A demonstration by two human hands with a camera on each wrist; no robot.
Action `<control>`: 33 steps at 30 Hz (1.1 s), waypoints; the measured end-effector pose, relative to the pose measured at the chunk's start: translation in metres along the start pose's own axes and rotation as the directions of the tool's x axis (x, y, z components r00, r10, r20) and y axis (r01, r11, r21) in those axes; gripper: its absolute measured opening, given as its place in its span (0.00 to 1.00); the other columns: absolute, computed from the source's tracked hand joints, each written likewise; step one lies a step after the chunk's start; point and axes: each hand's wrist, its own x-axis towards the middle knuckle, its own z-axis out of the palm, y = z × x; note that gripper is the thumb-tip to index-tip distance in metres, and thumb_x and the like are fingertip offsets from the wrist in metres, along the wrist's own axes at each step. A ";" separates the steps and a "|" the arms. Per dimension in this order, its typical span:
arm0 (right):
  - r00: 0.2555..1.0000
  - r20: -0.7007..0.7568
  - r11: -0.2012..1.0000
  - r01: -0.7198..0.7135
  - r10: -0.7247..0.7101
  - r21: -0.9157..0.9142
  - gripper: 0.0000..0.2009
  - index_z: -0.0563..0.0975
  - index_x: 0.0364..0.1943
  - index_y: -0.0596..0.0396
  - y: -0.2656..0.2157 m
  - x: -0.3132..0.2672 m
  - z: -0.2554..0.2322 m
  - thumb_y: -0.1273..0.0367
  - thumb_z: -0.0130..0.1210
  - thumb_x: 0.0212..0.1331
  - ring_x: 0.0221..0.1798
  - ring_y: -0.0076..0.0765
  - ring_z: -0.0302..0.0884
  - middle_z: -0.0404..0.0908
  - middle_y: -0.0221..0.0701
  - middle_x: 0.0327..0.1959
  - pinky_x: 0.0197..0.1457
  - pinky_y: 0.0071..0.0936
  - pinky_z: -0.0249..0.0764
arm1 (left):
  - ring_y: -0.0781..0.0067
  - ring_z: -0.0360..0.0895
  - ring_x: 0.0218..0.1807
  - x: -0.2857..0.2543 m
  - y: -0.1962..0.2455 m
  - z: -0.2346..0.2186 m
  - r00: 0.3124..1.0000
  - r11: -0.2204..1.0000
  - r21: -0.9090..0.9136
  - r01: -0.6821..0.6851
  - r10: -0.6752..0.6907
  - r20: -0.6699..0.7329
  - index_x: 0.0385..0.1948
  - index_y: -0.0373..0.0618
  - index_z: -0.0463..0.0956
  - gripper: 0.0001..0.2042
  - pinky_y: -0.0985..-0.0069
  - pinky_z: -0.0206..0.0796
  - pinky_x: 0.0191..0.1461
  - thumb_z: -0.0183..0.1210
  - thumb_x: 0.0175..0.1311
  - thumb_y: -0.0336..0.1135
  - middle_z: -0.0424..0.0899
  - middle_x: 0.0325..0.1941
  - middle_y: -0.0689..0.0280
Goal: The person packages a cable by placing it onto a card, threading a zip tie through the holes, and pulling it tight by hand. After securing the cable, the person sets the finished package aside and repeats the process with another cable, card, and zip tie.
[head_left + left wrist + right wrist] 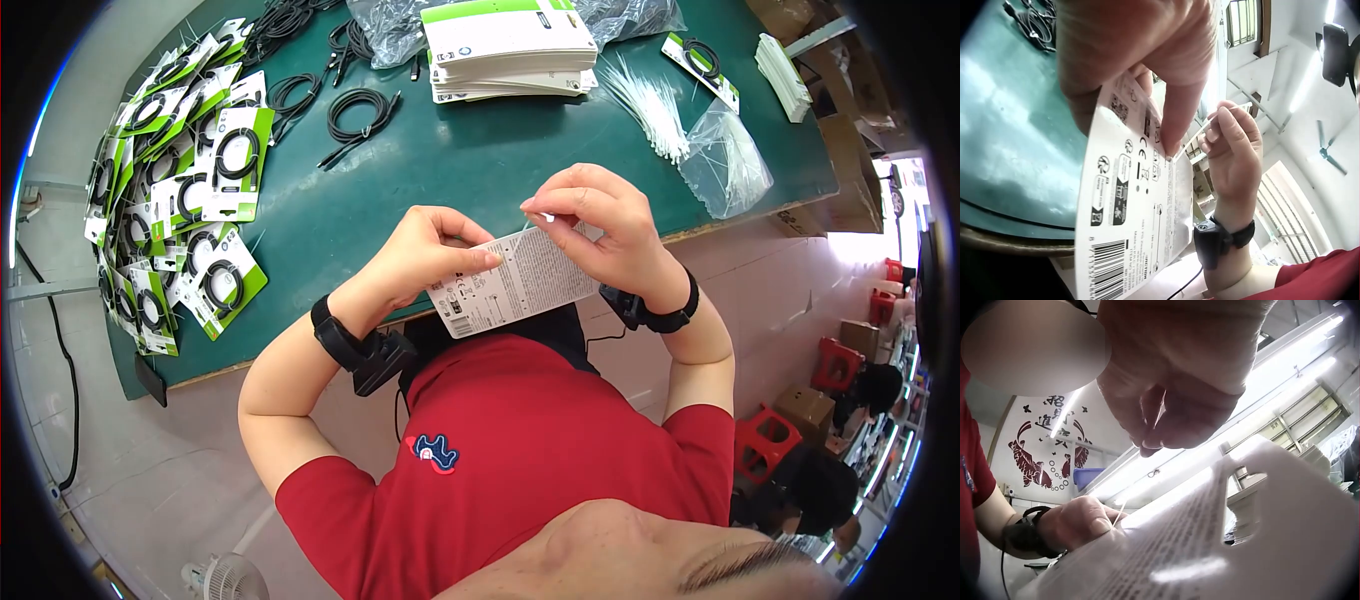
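Note:
A white packaging card (505, 290), its printed back with text and a barcode upward, is held over the table's near edge. My left hand (428, 252) grips it along its left side, thumb on the printed face, fingers hidden behind. My right hand (603, 222) pinches the end of a thin white zip tie (1192, 141) just above the card. In the left wrist view, the tie runs from the right fingertips down to the card beside the left thumb. The right wrist view shows the card's hanging slot and the tie rising from near the left thumb.
Carded black cables (238, 155) are heaped on the left of the green table (420, 170). Loose coiled cables (360, 115) lie further back, near a stack of cards (510, 50). Loose white zip ties (650, 110) and a plastic bag (728, 165) lie at the right.

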 end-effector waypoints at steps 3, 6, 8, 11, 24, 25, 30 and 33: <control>0.995 0.042 0.995 -0.094 0.093 0.045 0.11 0.83 0.40 0.57 -0.005 -0.003 0.006 0.83 0.62 0.52 0.30 0.24 0.76 0.82 0.31 0.34 0.29 0.19 0.72 | 0.76 0.84 0.32 0.001 -0.002 -0.001 1.000 1.000 -0.013 -0.013 0.013 -0.004 0.37 0.31 0.82 0.13 0.81 0.75 0.34 0.72 0.53 0.28 0.87 0.31 0.58; 0.951 0.117 0.946 -0.299 0.285 0.125 0.11 0.82 0.40 0.56 -0.012 -0.007 0.013 0.82 0.62 0.52 0.29 0.25 0.77 0.82 0.29 0.33 0.29 0.20 0.72 | 0.75 0.84 0.32 0.003 -0.008 -0.001 1.000 0.999 -0.027 -0.028 0.028 0.008 0.37 0.32 0.82 0.12 0.80 0.76 0.35 0.72 0.54 0.28 0.87 0.31 0.58; 0.971 0.108 0.973 -0.220 0.212 0.064 0.11 0.82 0.40 0.56 -0.011 -0.010 0.020 0.81 0.63 0.52 0.29 0.28 0.77 0.81 0.29 0.31 0.30 0.22 0.72 | 0.75 0.84 0.32 0.004 -0.010 -0.001 0.999 0.999 -0.034 -0.034 0.034 0.012 0.37 0.32 0.82 0.12 0.80 0.76 0.35 0.72 0.54 0.28 0.87 0.31 0.58; 0.983 0.109 0.989 -0.148 0.145 0.023 0.10 0.82 0.40 0.55 -0.003 -0.017 0.027 0.79 0.64 0.53 0.28 0.31 0.77 0.81 0.29 0.29 0.30 0.24 0.73 | 0.76 0.85 0.33 0.003 -0.014 -0.001 1.000 1.000 -0.018 -0.003 0.003 0.017 0.36 0.33 0.82 0.12 0.82 0.76 0.37 0.72 0.54 0.29 0.87 0.33 0.59; 0.982 0.183 0.987 0.078 -0.052 -0.142 0.08 0.83 0.35 0.54 -0.008 -0.023 0.032 0.75 0.67 0.49 0.28 0.36 0.76 0.80 0.29 0.30 0.30 0.29 0.72 | 0.75 0.85 0.33 -0.006 -0.021 -0.002 1.000 0.999 -0.028 0.016 -0.016 -0.006 0.36 0.32 0.82 0.12 0.79 0.77 0.37 0.71 0.53 0.29 0.87 0.32 0.57; 0.980 0.191 0.985 0.081 -0.051 -0.155 0.09 0.83 0.35 0.54 -0.008 -0.023 0.032 0.75 0.67 0.48 0.29 0.36 0.77 0.79 0.29 0.30 0.30 0.29 0.72 | 0.75 0.85 0.33 -0.007 -0.022 -0.002 1.000 1.000 -0.022 0.013 -0.013 0.000 0.36 0.33 0.82 0.12 0.80 0.77 0.37 0.71 0.54 0.29 0.87 0.32 0.57; 0.992 0.119 0.994 0.054 -0.042 -0.096 0.11 0.83 0.35 0.52 -0.002 -0.033 0.042 0.75 0.68 0.46 0.29 0.35 0.76 0.78 0.29 0.30 0.30 0.29 0.72 | 0.75 0.85 0.33 -0.010 -0.030 -0.004 1.000 1.000 -0.025 0.003 -0.003 0.012 0.35 0.34 0.81 0.11 0.81 0.77 0.37 0.70 0.55 0.29 0.87 0.32 0.58; 0.988 0.143 0.994 0.066 -0.053 -0.083 0.12 0.83 0.36 0.52 -0.002 -0.034 0.042 0.75 0.68 0.44 0.30 0.34 0.76 0.78 0.28 0.31 0.29 0.28 0.71 | 0.76 0.85 0.33 -0.012 -0.034 -0.004 1.000 0.999 -0.035 0.004 -0.004 0.012 0.35 0.34 0.81 0.11 0.82 0.77 0.37 0.71 0.55 0.29 0.87 0.32 0.58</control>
